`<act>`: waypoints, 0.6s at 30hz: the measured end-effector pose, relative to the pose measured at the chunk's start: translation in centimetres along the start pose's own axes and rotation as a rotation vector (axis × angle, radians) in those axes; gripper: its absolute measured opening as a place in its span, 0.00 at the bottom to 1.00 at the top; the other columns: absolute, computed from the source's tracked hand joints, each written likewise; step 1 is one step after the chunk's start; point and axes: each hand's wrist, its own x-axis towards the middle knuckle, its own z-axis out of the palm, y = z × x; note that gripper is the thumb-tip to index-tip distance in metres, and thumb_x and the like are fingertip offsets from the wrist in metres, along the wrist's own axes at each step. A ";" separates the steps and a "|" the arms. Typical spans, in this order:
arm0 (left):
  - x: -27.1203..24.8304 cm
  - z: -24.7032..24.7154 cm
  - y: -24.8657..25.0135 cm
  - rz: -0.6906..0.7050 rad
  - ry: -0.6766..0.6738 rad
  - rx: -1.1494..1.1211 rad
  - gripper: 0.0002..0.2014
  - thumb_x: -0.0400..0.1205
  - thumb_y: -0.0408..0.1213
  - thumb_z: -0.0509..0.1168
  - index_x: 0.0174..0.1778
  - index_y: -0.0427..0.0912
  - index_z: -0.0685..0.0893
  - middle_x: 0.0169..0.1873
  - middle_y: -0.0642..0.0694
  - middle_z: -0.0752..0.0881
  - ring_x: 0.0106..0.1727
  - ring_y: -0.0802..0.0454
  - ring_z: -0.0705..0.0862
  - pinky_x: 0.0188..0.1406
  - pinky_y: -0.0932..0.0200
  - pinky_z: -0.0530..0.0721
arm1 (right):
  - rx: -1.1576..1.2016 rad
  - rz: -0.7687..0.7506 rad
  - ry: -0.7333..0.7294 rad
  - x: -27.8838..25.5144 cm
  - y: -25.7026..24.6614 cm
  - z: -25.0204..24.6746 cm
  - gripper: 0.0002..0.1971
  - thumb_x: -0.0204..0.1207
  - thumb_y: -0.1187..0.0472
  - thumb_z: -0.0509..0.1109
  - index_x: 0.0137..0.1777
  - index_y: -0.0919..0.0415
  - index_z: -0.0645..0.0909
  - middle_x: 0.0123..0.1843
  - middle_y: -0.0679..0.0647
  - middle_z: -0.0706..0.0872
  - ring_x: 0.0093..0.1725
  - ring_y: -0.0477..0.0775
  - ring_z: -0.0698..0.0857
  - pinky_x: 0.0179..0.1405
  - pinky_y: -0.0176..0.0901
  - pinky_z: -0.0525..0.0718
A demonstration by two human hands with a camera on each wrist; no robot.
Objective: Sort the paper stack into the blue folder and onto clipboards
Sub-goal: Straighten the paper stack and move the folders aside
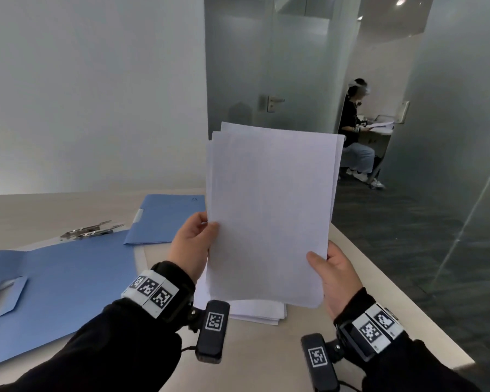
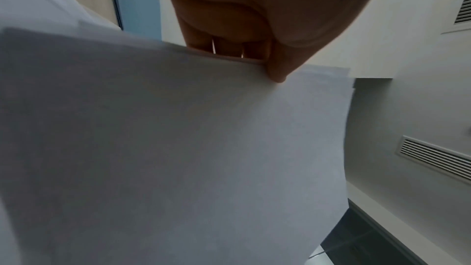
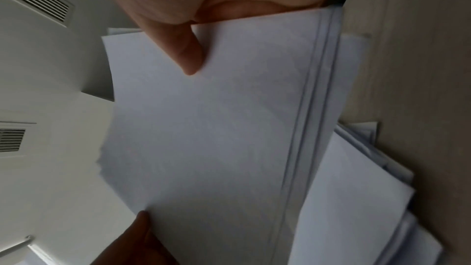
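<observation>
the surface is pale wood and carries everything at its near right corner and left side. an open blue folder lies flat at the left, with a clear pocket on its inner flap. a second folder, closed, lies just behind it, further back on the surface. metal clips of the clipboards show at the open folder's far edge; the boards themselves are mostly hidden.

the sheets are held upright in the air over the surface's right part, their top corners slightly fanned. beneath them a stack of more white paper rests on the surface, near the person's wrists.

the left hand pinches the sheets' left edge, thumb in front and fingers behind. the right hand pinches the lower right edge in the same way, thumb pressed on the front sheet.

in a room beyond the glass door, another person sits at a desk.
</observation>
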 end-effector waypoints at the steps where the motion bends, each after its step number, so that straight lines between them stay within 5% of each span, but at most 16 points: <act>1: -0.1 0.1 -0.2 0.004 0.007 -0.003 0.08 0.85 0.34 0.59 0.46 0.47 0.83 0.33 0.54 0.89 0.31 0.58 0.84 0.33 0.61 0.81 | 0.017 0.003 -0.003 0.1 0.0 0.0 0.12 0.82 0.71 0.64 0.56 0.57 0.86 0.54 0.58 0.93 0.54 0.61 0.90 0.55 0.57 0.86; 5: -1.2 0.1 -1.6 -0.040 -0.006 -0.021 0.09 0.85 0.34 0.60 0.45 0.48 0.84 0.38 0.49 0.88 0.35 0.53 0.85 0.33 0.59 0.81 | 0.085 0.063 -0.007 0.0 0.5 -0.3 0.09 0.80 0.70 0.67 0.56 0.63 0.86 0.53 0.62 0.93 0.53 0.64 0.90 0.51 0.54 0.86; 11: -2.8 0.4 -3.0 -0.057 -0.056 -0.082 0.11 0.78 0.38 0.64 0.53 0.49 0.89 0.51 0.44 0.92 0.51 0.46 0.88 0.54 0.48 0.85 | 0.098 0.105 -0.012 -0.4 1.0 -0.5 0.07 0.79 0.69 0.69 0.53 0.65 0.88 0.51 0.64 0.93 0.53 0.66 0.91 0.53 0.57 0.86; 18: -2.0 0.7 -1.2 0.062 -0.026 -0.079 0.09 0.82 0.33 0.62 0.54 0.43 0.86 0.46 0.49 0.91 0.47 0.53 0.87 0.48 0.57 0.83 | 0.082 -0.002 -0.035 0.3 -1.2 0.1 0.07 0.79 0.69 0.69 0.48 0.63 0.89 0.46 0.60 0.94 0.48 0.61 0.91 0.51 0.56 0.87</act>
